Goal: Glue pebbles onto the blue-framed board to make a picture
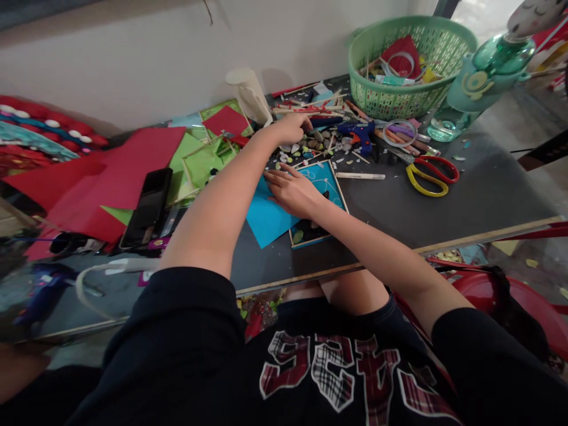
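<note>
Ideally, pebbles (315, 141) at twelve o'clock are picked over lightly by the left hand (293, 128), bent low, its grip impossible to tell, while the frame (339, 187), nearer at twelve o'clock, is steadied by the flat, loosely spread right hand (293, 190).

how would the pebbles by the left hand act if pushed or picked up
The pebbles look rounded, so a pushed one may rock or roll a little. They seem smooth and small beside the left hand, so one might slip from the fingertips. They lie crowded, so moving one would probably nudge others.
</note>
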Motion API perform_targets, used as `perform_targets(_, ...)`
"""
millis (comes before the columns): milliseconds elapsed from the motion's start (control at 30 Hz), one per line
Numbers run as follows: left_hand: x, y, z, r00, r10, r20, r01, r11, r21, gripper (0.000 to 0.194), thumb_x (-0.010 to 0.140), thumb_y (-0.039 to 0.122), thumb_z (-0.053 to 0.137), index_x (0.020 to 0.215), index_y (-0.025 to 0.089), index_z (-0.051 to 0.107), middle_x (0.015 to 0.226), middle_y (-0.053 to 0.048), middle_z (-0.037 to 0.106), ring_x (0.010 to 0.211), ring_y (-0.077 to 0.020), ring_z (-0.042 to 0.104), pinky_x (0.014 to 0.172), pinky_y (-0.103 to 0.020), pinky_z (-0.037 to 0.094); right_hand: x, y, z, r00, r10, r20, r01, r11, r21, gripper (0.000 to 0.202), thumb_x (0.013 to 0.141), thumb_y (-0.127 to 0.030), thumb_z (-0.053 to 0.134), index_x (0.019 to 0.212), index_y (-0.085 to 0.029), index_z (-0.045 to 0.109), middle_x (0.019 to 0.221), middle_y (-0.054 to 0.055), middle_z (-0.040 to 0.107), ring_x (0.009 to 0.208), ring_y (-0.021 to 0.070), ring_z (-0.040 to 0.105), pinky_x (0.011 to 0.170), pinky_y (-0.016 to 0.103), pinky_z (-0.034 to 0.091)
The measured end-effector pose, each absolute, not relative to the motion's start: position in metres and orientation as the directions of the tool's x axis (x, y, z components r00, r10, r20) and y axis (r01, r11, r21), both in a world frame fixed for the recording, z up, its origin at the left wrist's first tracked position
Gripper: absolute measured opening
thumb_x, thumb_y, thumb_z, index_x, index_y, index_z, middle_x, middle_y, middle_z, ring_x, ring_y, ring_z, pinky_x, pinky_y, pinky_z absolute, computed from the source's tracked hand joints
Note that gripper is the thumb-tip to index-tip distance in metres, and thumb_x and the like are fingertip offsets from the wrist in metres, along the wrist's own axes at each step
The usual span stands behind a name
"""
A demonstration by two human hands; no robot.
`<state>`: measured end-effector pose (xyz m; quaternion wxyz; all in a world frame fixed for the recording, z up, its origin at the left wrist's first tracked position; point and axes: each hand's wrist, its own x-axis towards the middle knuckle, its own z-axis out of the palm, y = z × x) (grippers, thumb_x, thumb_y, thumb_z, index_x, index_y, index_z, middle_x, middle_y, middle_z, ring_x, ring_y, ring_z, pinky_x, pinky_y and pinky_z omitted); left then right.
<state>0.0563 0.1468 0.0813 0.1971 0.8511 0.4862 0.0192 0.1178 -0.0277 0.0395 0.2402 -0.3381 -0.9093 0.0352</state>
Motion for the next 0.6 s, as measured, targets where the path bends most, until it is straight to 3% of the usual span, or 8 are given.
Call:
perform_targets(167,0.034,0.124,0.108,0.541,0.827,-0.153,0.813,-0.468,0.346,0.048,0.086,0.037,0.06,0.126,0.013,0.067,0.123,-0.002,0.073,0.104,-0.0139,0.06,0.103,-0.03,0.045,0.121,-0.028,0.038,-0.653,0.627,0.425,0.591,0.773,-0.231,0.023,0.104,-0.017,0.057,0.121,-0.009,0.072,0.15,0.019,0.058,0.142,0.0318,0.054,0.127,0.056,0.036)
perform_targets(233,0.015,0.12,0.123,0.452,0.89,-0.059,0.844,-0.405,0.351,0.045,0.091,0.047,0.061,0.122,0.016,0.07,0.124,0.001,0.074,0.103,-0.0139,0.059,0.101,-0.028,0.044,0.122,-0.028,0.038,-0.663,0.614,0.428,0.57,0.785,-0.243,0.024,0.105,-0.019,0.057,0.122,-0.011,0.071,0.151,0.018,0.058,0.142,0.0314,0.054,0.125,0.057,0.037)
perform_targets(333,-0.033,0.119,0.142,0.249,0.965,0.075,0.904,-0.26,0.339,0.038,0.1,0.039,0.054,0.128,0.017,0.068,0.128,0.005,0.073,0.103,-0.0112,0.059,0.097,-0.021,0.044,0.123,-0.03,0.041,-0.687,0.603,0.406,0.539,0.797,-0.272,0.024,0.106,-0.023,0.056,0.121,-0.011,0.071,0.152,0.018,0.057,0.14,0.0316,0.055,0.119,0.053,0.044)
perform_targets(433,-0.092,0.112,0.144,0.012,0.999,-0.037,0.987,-0.006,0.158,0.036,0.102,0.033,0.052,0.128,0.013,0.067,0.122,0.001,0.075,0.105,-0.0141,0.058,0.091,-0.021,0.043,0.122,-0.034,0.048,-0.68,0.639,0.359,0.556,0.769,-0.316,0.022,0.107,-0.022,0.054,0.118,-0.011,0.07,0.147,0.017,0.062,0.134,0.0323,0.059,0.11,0.047,0.049)
perform_targets(533,-0.137,0.096,0.123,-0.086,0.986,-0.141,0.994,0.076,-0.073,0.033,0.097,0.034,0.054,0.12,0.015,0.069,0.116,0.0,0.074,0.108,-0.0198,0.056,0.095,-0.026,0.041,0.123,-0.034,0.052,-0.565,0.765,0.309,0.632,0.642,-0.434,0.026,0.109,-0.025,0.05,0.12,-0.011,0.068,0.125,0.016,0.073,0.117,0.033,0.067,0.091,0.041,0.054)
perform_targets(600,-0.152,0.085,0.101,-0.004,0.974,-0.226,1.0,0.007,0.013,0.038,0.096,0.044,0.052,0.12,0.019,0.068,0.111,0.0,0.072,0.11,-0.0226,0.056,0.098,-0.031,0.041,0.124,-0.029,0.048,-0.454,0.844,0.286,0.648,0.533,-0.544,0.028,0.11,-0.03,0.047,0.118,-0.012,0.067,0.105,0.013,0.075,0.098,0.0316,0.071,0.079,0.038,0.054)
